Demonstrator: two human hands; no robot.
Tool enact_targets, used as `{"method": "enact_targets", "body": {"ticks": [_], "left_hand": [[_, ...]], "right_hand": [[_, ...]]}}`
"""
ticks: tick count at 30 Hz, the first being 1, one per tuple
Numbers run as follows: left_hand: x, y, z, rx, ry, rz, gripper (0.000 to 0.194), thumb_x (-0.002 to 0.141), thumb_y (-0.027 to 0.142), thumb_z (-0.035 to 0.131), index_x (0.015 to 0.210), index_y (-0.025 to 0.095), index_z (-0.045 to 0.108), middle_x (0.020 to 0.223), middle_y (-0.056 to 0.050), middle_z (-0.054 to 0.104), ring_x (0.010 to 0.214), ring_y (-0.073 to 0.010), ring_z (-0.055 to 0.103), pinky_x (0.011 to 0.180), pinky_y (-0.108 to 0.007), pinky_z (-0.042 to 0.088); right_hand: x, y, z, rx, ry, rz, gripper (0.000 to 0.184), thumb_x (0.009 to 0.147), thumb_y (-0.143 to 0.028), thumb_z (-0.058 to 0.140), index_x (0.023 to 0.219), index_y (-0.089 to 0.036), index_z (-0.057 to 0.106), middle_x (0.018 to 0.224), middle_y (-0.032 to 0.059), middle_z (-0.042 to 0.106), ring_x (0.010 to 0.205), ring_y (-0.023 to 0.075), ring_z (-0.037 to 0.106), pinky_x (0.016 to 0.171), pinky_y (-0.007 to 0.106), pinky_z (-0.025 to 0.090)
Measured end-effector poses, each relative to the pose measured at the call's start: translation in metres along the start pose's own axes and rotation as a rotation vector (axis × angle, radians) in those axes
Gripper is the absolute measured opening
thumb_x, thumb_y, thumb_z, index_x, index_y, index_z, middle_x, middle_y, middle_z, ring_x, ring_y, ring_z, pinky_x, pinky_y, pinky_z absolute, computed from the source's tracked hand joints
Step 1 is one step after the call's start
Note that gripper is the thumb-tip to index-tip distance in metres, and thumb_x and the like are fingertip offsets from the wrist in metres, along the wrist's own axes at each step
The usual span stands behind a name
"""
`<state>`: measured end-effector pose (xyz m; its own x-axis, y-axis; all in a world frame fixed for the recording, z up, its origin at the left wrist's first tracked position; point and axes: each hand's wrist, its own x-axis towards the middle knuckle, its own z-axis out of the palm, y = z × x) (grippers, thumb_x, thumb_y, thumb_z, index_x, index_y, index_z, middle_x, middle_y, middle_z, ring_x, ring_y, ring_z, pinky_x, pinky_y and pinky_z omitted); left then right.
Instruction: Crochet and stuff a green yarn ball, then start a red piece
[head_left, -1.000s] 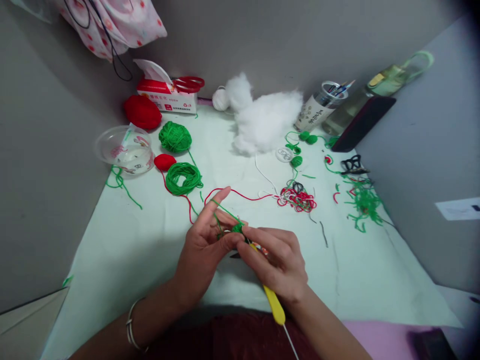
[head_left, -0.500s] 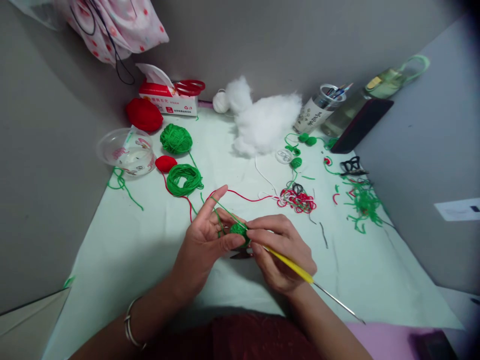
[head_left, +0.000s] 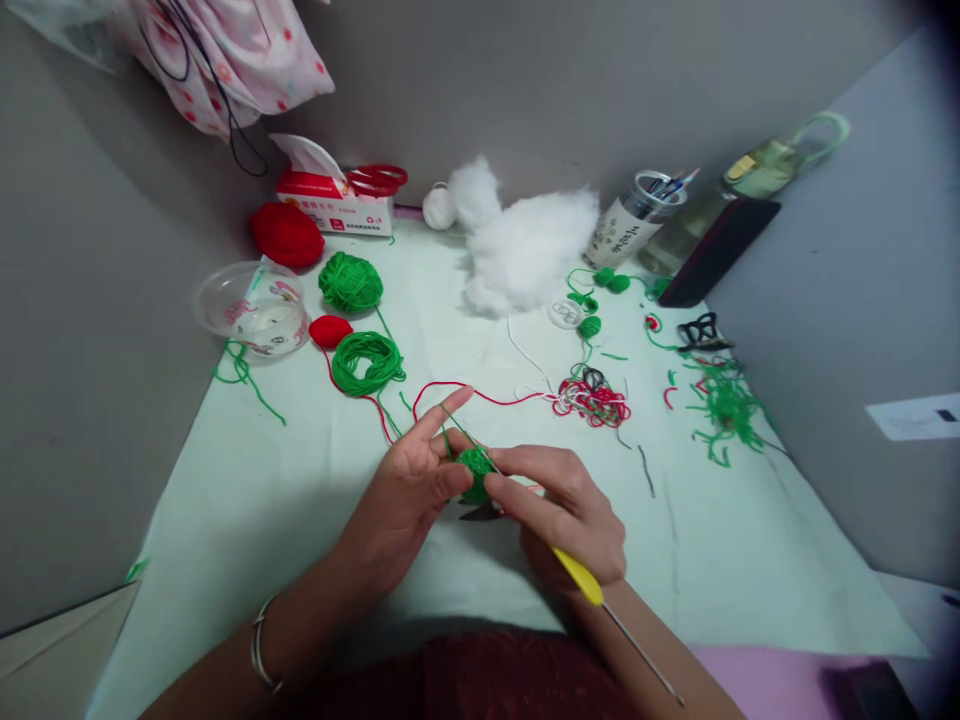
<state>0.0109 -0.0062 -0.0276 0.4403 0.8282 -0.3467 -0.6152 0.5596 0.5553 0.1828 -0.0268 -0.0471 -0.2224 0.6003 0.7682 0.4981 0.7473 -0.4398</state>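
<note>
Green crocheted piece (head_left: 474, 476), small, rounded, surface textured with stitches, sits above the desk (head_left: 247, 500) between left hand (head_left: 409, 482), fingers pinching its edge, and right hand (head_left: 574, 510), fingers pinching a yellow-handled hook (head_left: 579, 577)

Light: cool, diffuse, moderately dim; source out of view. Shadows: soft; one beside the left hand (head_left: 409, 480), deeper along the front edge of the tabletop (head_left: 750, 560). Brightest item: white stuffing (head_left: 529, 250). Focus: slightly soft; dark object (head_left: 874, 690) past the front right corner blurred. Distortion: wide-angle stretch; black vignette beyond the far right corner.
</note>
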Motion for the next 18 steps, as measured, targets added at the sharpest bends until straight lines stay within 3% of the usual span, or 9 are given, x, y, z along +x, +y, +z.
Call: {"method": "enact_targets", "body": {"ticks": [6,11,18], "left_hand": [[0.001,0.002,-0.003,-0.023,-0.008,0.019,0.085,0.07,0.028,0.095,0.146,0.022,0.057,0.084,0.004,0.065,0.073,-0.0096,0.059,0.073,-0.023,0.046],[0.001,0.004,-0.005,0.012,-0.013,0.031,0.088,0.075,0.03,0.093,0.151,0.021,0.051,0.085,0.003,0.065,0.074,-0.0093,0.06,0.075,-0.022,0.046],[0.002,0.008,-0.011,0.069,-0.03,0.038,0.078,0.078,0.026,0.09,0.148,0.026,0.054,0.092,0.002,0.066,0.08,-0.0101,0.062,0.078,-0.023,0.045]], "right_hand": [[-0.002,0.002,0.01,0.25,0.132,0.148,0.032,0.105,-0.021,0.053,0.128,-0.03,0.075,0.111,0.0085,0.081,0.093,0.0239,0.079,0.07,0.039,0.067],[0.007,-0.001,0.004,0.386,0.109,0.258,0.031,0.1,-0.014,0.062,0.124,-0.028,0.076,0.113,0.0077,0.081,0.096,0.0214,0.078,0.072,0.035,0.067],[0.009,0.0,0.002,0.514,0.143,0.425,0.024,0.101,-0.016,0.062,0.113,-0.026,0.08,0.1,0.0057,0.083,0.093,0.0216,0.076,0.076,0.038,0.065]]}}
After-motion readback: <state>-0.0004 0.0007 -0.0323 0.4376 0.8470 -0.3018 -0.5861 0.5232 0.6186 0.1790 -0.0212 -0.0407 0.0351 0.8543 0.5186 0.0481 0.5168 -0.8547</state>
